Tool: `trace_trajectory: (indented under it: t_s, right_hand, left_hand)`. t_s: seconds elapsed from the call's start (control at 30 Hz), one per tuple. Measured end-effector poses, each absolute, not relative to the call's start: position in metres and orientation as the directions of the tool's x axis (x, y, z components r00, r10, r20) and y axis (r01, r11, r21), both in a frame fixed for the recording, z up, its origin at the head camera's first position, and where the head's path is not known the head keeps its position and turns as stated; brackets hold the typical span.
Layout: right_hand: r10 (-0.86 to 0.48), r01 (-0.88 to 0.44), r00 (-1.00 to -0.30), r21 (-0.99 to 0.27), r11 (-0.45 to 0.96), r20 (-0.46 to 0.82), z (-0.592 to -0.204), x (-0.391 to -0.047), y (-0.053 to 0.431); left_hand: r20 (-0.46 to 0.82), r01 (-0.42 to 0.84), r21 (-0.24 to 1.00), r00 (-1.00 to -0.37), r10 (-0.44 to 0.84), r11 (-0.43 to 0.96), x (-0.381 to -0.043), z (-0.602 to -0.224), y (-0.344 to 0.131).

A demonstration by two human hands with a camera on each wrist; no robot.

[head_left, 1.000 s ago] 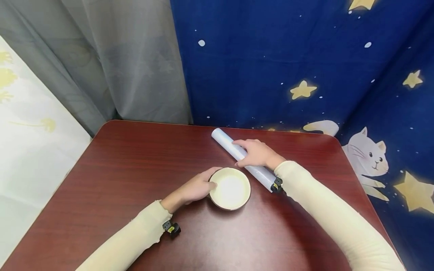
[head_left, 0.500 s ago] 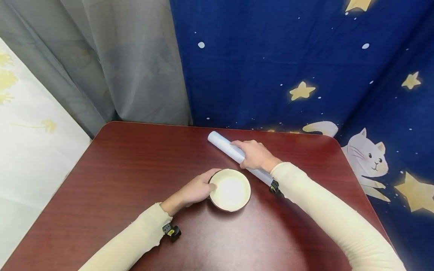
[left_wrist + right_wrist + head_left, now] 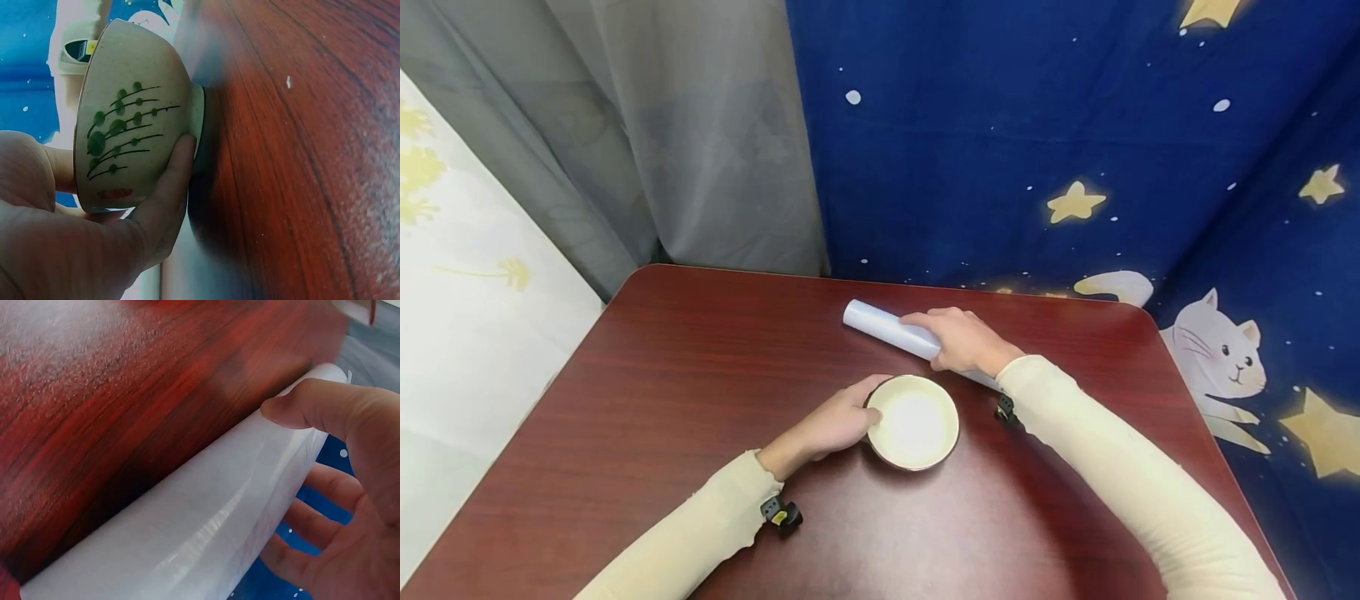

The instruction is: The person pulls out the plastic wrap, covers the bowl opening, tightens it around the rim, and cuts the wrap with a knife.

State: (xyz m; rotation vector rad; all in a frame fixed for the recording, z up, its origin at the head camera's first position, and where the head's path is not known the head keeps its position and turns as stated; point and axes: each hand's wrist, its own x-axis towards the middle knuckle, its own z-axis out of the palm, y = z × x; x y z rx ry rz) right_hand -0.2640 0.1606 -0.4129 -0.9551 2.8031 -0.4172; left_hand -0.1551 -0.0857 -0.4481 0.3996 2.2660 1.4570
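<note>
A cream bowl [image 3: 914,422] stands upright near the middle of the table. In the left wrist view the bowl [image 3: 134,119] shows green sprigs painted on its side. My left hand [image 3: 838,419] grips its left side, thumb over the rim and fingers around the outside, one reaching to the foot. Behind the bowl lies a shiny whitish roll [image 3: 887,327], which looks like plastic film. My right hand [image 3: 964,340] holds this roll around its middle. In the right wrist view the thumb presses one side of the roll [image 3: 187,500] and the fingers curl around the other.
The dark red wooden table [image 3: 722,350] has its far edge against a grey curtain [image 3: 715,150] and a blue starry curtain [image 3: 970,150]. Black wrist cameras sit on both sleeves. A white patterned cloth [image 3: 467,333] hangs at the left.
My right hand has closed around the roll. The roll has turned, its far end swinging left and toward me. My left hand and the bowl have stayed in place.
</note>
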Motion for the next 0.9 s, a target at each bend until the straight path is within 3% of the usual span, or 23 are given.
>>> trace_trajectory:
  t_s: [0.43, 0.9]
  right_hand:
    - [-0.717, -0.68, -0.697, -0.335, 0.652, 0.022, -0.426, -0.278, 0.175]
    - [-0.716, -0.689, -0.698, -0.286, 0.666, 0.014, -0.421, -0.27, 0.18]
  left_hand:
    - [-0.18, 0.028, 0.916, -0.863, 0.472, 0.399, -0.154, -0.447, -0.083]
    - [-0.155, 0.026, 0.929, -0.877, 0.455, 0.368, -0.151, -0.45, -0.075]
